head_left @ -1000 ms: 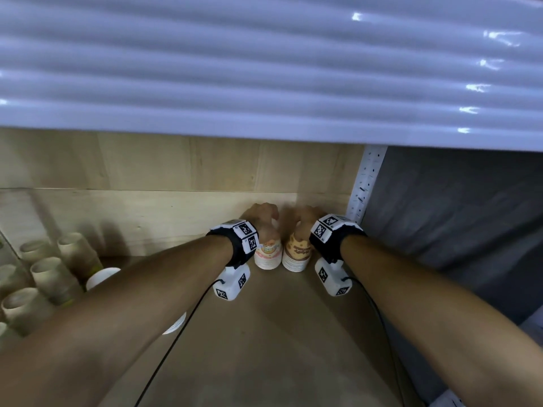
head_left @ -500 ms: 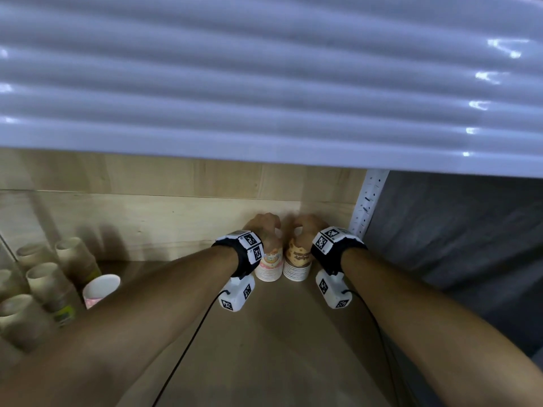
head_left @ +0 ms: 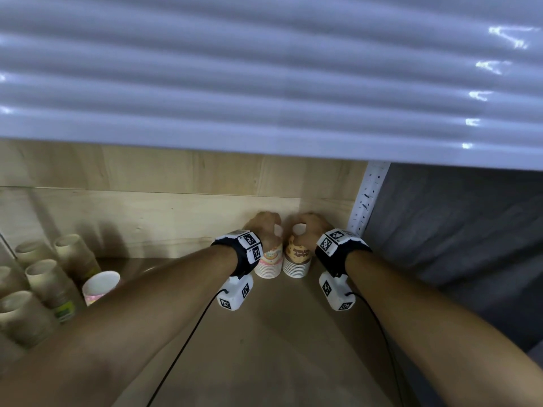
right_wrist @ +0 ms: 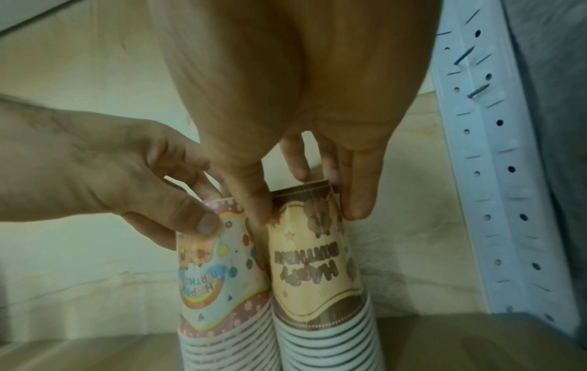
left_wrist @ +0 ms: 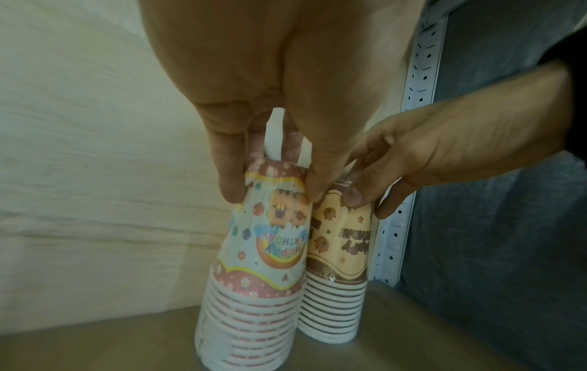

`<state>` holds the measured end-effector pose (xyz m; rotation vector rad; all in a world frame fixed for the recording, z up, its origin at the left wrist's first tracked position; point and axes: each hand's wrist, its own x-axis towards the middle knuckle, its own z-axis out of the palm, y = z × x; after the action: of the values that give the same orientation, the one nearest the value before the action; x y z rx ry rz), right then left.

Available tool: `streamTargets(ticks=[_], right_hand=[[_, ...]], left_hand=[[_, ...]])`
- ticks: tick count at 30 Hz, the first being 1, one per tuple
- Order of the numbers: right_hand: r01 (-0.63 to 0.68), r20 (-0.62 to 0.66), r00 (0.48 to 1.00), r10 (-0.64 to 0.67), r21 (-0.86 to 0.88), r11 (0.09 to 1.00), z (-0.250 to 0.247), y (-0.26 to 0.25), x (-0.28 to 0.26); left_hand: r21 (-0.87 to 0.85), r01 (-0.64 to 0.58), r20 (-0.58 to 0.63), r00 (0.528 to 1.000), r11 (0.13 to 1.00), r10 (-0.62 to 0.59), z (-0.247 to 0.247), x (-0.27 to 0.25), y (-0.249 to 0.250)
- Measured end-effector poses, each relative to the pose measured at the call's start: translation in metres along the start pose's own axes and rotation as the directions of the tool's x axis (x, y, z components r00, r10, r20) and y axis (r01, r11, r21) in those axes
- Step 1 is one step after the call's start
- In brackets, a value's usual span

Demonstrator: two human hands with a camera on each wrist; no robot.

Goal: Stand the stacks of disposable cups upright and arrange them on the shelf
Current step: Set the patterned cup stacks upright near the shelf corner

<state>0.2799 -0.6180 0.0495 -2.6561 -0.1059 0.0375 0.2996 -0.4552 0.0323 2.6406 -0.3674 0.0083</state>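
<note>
Both hands are deep in the back right corner of the shelf (head_left: 264, 348) here. The left hand (head_left: 263, 227) has its grip around the top of the pink-banded cup stack (head_left: 269, 261), thumb and fingers curled round the uppermost cup, as the left wrist view shows. The right hand (head_left: 308, 230) does the same on the brown-banded cup stack (head_left: 296, 259), fingers draped over the top cup and pinching its sides. Both stacks stand upright, mouths down on the shelf board, touching each other side by side, just in front of the wooden back panel (head_left: 147, 218) and beside the white perforated upright post (head_left: 367, 201). "Happy Birthday" prints read upside down on both. Over at the left edge of the shelf, a cluster of plain tan cup stacks (head_left: 50, 283) is standing, and a pink-printed cup stack (head_left: 100, 286) sits just beside them, partly hidden behind the left forearm. Above, the ribbed white underside of the next shelf level (head_left: 264, 83) fills the head view.
</note>
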Motion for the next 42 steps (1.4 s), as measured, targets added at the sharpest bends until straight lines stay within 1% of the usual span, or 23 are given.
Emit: streamTargets(ticks=[2, 4, 5, 7, 10, 12, 14, 17, 20, 25, 30, 33, 35, 38, 42], right_hand=[[-0.034, -0.039, 0.999, 0.034, -0.016, 0.999, 0.001, 0.001, -0.004], [-0.075, -0.073, 0.995, 0.072, -0.033, 0.997, -0.003, -0.002, -0.007], [-0.067, -0.099, 0.993, 0.063, -0.037, 0.997, -0.005, -0.005, -0.008], [-0.060, -0.089, 0.995, 0.048, -0.135, 0.989, -0.011, -0.019, -0.012], [-0.080, -0.080, 0.994, 0.068, -0.161, 0.984, -0.017, -0.039, -0.008], [-0.049, -0.108, 0.993, 0.036, -0.119, 0.992, -0.013, -0.044, 0.004], [-0.007, -0.073, 0.997, 0.002, -0.070, 0.998, -0.014, -0.069, -0.005], [0.060, -0.039, 0.997, -0.062, -0.060, 0.996, -0.011, -0.105, -0.020], [0.098, -0.008, 0.995, -0.098, -0.024, 0.995, 0.003, -0.133, -0.024], [0.180, 0.077, 0.981, -0.179, -0.009, 0.984, 0.028, -0.179, -0.041], [0.215, 0.128, 0.968, -0.215, 0.015, 0.977, 0.049, -0.214, -0.057], [0.241, 0.176, 0.956, -0.235, -0.013, 0.970, 0.064, -0.229, -0.065], [0.262, 0.221, 0.944, -0.247, -0.044, 0.964, 0.074, -0.235, -0.070], [0.288, 0.251, 0.933, -0.259, -0.085, 0.954, 0.090, -0.240, -0.077], [0.301, 0.302, 0.917, -0.259, -0.103, 0.948, 0.112, -0.246, -0.080]], left_hand=[[-0.028, 0.018, 0.010, 1.000, 0.999, -0.018, -0.002, -0.004, 0.000], [-0.025, 0.011, 0.019, 1.000, 1.000, -0.011, -0.007, -0.012, 0.001], [-0.016, 0.005, 0.022, 1.000, 1.000, -0.005, -0.011, -0.016, 0.002], [0.010, 0.001, 0.032, 0.999, 1.000, -0.001, -0.024, -0.025, 0.004], [0.070, 0.005, 0.063, 0.998, 0.998, -0.009, -0.051, -0.039, 0.004], [0.110, 0.001, 0.091, 0.996, 0.994, -0.011, -0.072, -0.049, 0.001], [0.162, 0.011, 0.138, 0.990, 0.987, -0.033, -0.092, -0.061, -0.005], [0.253, 0.077, 0.190, 0.974, 0.964, -0.127, -0.120, -0.084, -0.018], [0.334, 0.130, 0.188, 0.962, 0.934, -0.200, -0.141, -0.108, -0.039], [0.389, 0.230, 0.117, 0.948, 0.892, -0.295, -0.164, -0.145, -0.077], [0.424, 0.253, 0.075, 0.947, 0.870, -0.311, -0.168, -0.175, -0.104], [0.431, 0.281, 0.065, 0.938, 0.857, -0.340, -0.162, -0.189, -0.120], [0.420, 0.312, 0.052, 0.929, 0.852, -0.366, -0.158, -0.195, -0.127], [0.416, 0.326, 0.043, 0.925, 0.849, -0.377, -0.148, -0.198, -0.138], [0.404, 0.332, 0.075, 0.916, 0.852, -0.393, -0.137, -0.202, -0.149]])
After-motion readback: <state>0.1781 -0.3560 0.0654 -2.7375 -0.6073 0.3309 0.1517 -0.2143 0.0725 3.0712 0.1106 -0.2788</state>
